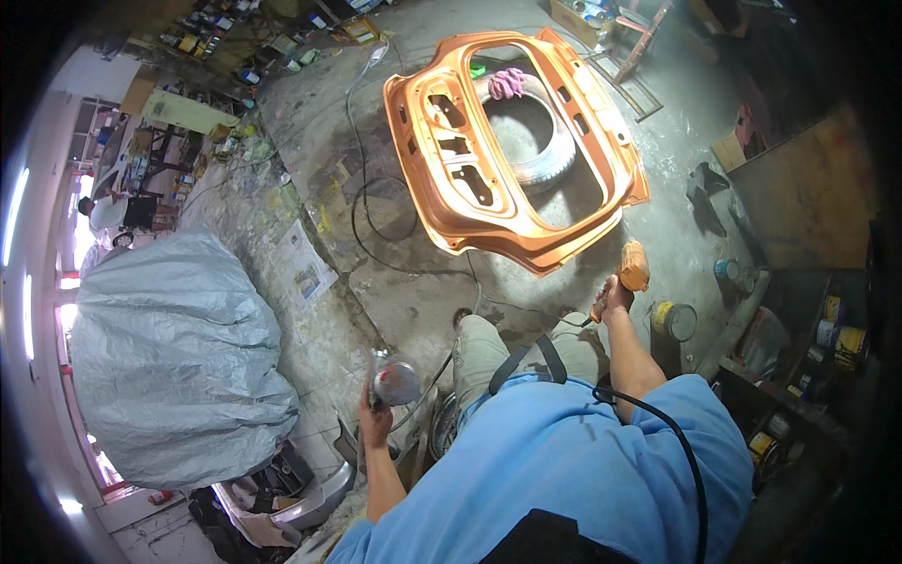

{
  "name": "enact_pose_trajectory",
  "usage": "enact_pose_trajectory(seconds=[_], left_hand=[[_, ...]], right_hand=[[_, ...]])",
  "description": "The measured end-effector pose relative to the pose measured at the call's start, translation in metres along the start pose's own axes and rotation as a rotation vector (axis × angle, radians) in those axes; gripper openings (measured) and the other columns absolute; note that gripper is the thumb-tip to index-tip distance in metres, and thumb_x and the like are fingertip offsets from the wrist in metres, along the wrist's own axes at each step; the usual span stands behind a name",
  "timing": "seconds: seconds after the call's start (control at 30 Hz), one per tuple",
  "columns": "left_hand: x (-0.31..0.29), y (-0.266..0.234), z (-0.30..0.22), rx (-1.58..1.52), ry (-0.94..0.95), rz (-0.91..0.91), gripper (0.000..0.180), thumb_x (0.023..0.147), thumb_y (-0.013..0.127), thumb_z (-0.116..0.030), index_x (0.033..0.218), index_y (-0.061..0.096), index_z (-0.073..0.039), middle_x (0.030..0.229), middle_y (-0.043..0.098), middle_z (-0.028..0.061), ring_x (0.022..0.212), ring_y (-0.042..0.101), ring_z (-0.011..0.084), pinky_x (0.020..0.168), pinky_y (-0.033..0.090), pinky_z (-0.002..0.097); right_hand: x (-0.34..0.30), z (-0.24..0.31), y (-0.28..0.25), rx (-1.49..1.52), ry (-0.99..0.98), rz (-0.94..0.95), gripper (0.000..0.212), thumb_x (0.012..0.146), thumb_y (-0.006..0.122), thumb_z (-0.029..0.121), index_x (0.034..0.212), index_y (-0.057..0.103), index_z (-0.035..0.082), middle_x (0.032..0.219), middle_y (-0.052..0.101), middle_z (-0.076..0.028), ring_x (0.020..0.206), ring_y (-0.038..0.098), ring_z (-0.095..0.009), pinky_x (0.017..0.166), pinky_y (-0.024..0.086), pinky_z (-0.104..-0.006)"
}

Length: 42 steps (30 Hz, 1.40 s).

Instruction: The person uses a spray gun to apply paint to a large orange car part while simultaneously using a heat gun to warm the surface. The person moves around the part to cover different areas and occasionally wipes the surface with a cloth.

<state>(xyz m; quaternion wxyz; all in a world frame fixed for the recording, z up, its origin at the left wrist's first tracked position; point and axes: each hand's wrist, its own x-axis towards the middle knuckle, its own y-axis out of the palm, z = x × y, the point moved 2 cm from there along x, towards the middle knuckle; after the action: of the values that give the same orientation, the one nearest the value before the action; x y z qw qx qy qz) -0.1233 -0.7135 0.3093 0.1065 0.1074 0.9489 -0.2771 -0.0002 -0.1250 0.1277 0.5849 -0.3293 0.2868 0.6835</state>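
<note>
Left hand [376, 425]: fingers closed round a spray gun [396, 383]. Right hand [615, 295]: fingers wrapped on an orange pistol-grip tool [635, 267], near the orange car panel [478, 138], tyre [556, 162] visible through its opening.

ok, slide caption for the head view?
Left hand holding a spray gun, right hand an orange power tool, near an orange car panel.

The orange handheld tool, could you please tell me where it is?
In the head view, the orange tool is right of centre, in the right hand, pictured below the orange panel.
</note>
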Motion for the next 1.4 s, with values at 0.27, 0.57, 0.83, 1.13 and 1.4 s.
enact_pose_trajectory(seconds=[0.27,0.57,0.83,1.13,1.4], left_hand=[[0.055,-0.046,0.027,0.243,0.176,0.200,0.059,0.091,0.067,-0.001,0.148,0.053,-0.010,0.125,0.070,0.0165,0.104,0.069,0.0236,0.086,0.055,0.0353],[0.189,-0.197,-0.057,0.117,-0.134,0.596,0.014,0.089,0.064,-0.008,0.098,0.072,-0.002,0.074,0.066,0.0001,0.060,0.059,0.0112,0.055,0.047,0.0295],[0.220,-0.165,-0.067,-0.130,-0.067,0.015,0.015,0.096,0.069,-0.015,0.100,0.063,-0.002,0.070,0.064,0.0042,0.050,0.053,0.0126,0.046,0.040,0.0294],[0.224,-0.047,-0.104,-0.031,-0.229,0.333,0.028,0.098,0.072,-0.032,0.101,0.072,-0.005,0.078,0.065,0.0000,0.056,0.051,0.0093,0.052,0.040,0.0279],[0.313,-0.050,-0.134,0.137,-0.104,0.550,0.030,0.099,0.070,-0.033,0.096,0.070,-0.003,0.072,0.057,0.0002,0.059,0.052,0.0110,0.054,0.043,0.0304]], right_hand=[[-0.054,0.017,0.051,0.079,-0.185,0.076,0.019,0.086,0.066,0.016,0.073,0.053,0.011,0.058,0.050,-0.003,0.045,0.051,-0.017,0.044,0.043,-0.0352],[-0.089,0.039,0.113,0.030,-0.301,0.172,0.018,0.086,0.075,0.017,0.083,0.061,0.008,0.061,0.055,-0.002,0.043,0.053,-0.017,0.042,0.045,-0.0333],[-0.058,0.021,0.144,0.023,-0.367,0.150,0.009,0.085,0.068,0.010,0.087,0.060,0.006,0.065,0.057,-0.002,0.046,0.053,-0.015,0.045,0.045,-0.0314],[-0.115,-0.012,0.170,-0.350,-0.146,0.506,0.011,0.084,0.068,0.014,0.079,0.062,0.007,0.057,0.055,-0.002,0.046,0.052,-0.012,0.043,0.040,-0.0300],[-0.173,-0.008,0.271,-0.749,-0.364,0.626,0.018,0.078,0.069,0.018,0.082,0.063,0.002,0.059,0.057,-0.003,0.050,0.054,-0.014,0.047,0.041,-0.0326]])
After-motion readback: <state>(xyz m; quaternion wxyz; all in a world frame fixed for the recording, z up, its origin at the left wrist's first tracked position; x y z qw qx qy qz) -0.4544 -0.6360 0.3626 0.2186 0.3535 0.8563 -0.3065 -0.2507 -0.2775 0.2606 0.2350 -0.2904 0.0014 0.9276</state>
